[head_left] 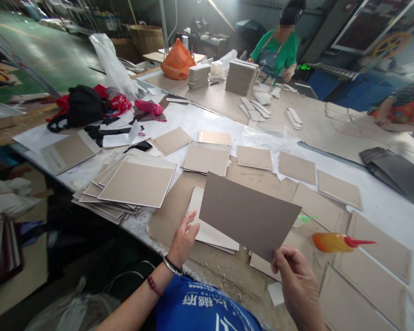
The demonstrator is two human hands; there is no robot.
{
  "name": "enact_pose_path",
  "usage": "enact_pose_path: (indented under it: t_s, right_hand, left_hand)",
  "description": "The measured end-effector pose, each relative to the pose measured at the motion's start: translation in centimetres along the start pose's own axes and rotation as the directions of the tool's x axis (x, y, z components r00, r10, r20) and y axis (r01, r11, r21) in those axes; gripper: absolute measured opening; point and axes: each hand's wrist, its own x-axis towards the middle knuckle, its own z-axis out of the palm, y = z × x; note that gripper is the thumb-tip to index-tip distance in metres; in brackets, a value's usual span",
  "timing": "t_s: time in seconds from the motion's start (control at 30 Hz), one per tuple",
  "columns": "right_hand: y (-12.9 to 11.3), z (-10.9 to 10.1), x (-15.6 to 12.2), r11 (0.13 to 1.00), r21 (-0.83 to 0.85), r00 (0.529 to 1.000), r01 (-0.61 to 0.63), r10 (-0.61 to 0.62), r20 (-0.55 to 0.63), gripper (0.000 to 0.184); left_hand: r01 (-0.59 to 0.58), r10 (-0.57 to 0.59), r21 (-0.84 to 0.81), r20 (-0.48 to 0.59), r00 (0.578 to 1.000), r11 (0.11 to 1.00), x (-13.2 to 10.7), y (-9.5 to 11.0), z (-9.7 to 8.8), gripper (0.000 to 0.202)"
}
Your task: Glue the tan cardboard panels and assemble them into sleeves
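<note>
My right hand (296, 280) pinches the lower right corner of a dark grey-brown cardboard sheet (248, 214), which is tilted up above the table. Beside the sheet's left edge, my left hand (184, 234) is open with its fingers apart, apparently holding nothing. Under the raised sheet lies a white board (215, 235), partly hidden by it. A glue bottle (333, 242) with yellow-orange contents and a red nozzle lies on its side to the right of my right hand.
A fanned pile of boards (138, 179) stands at the left. Single boards (296, 166) are spread behind and to the right. A black bag (84, 108) and a pink pouch (148, 107) lie far left. Across the table, a person in green (278, 53) works near stacked boards (240, 77).
</note>
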Motion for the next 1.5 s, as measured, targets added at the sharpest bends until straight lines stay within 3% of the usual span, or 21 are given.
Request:
enact_pose_path:
  t_s: [0.13, 0.2, 0.4, 0.57, 0.77, 1.07, 1.3, 1.5]
  right_hand:
    - [1.2, 1.8, 0.3, 0.994, 0.054, 0.995, -0.098, 0.095, 0.042, 0.028]
    - [1.9, 2.8, 0.4, 0.988, 0.062, 0.989, -0.143, 0.139, 0.056, 0.029]
    - [5.0, 5.4, 0.9, 0.983, -0.004, 0.975, -0.184, 0.183, 0.123, 0.033]
    - [7.4, 6.6, 1.3, 0.975, -0.180, 0.985, -0.130, 0.148, 0.089, 0.034]
    - [8.8, 7.4, 2.0, 0.917, -0.397, 0.993, -0.033, 0.074, 0.089, 0.025]
    - [9.3, 8.2, 3.5, 0.874, -0.485, 0.990, -0.041, 0.102, 0.101, 0.018]
    - [9.5, 8.2, 3.6, 0.844, -0.534, 0.981, -0.049, 0.142, 0.133, 0.020]
    - [9.5, 8.1, 3.8, 0.832, -0.552, 0.974, -0.056, 0.167, 0.154, 0.022]
  left_hand:
    - [0.055, -0.058, 0.145, 0.016, 0.998, 0.988, 0.7, -0.7, -0.6, 0.058]
    - [0.018, -0.017, 0.282, -0.008, 1.000, 0.959, 1.0, -1.3, -1.1, 0.058]
    - [-0.255, 0.278, 0.675, 0.076, 0.957, 0.692, 2.1, -4.5, -3.6, 0.046]
    - [-0.289, 0.267, 0.781, 0.161, 0.950, 0.554, 2.9, -6.6, -5.2, 0.038]
    - [-0.193, 0.135, 0.801, 0.140, 0.981, 0.567, 3.2, -6.0, -5.4, 0.034]
    - [-0.201, 0.146, 0.832, 0.146, 0.978, 0.517, 3.2, -5.8, -5.2, 0.032]
    - [-0.137, 0.122, 0.782, 0.078, 0.989, 0.607, 3.2, -5.9, -5.2, 0.020]
    - [-0.168, 0.159, 0.805, 0.093, 0.983, 0.569, 3.3, -5.8, -5.0, 0.018]
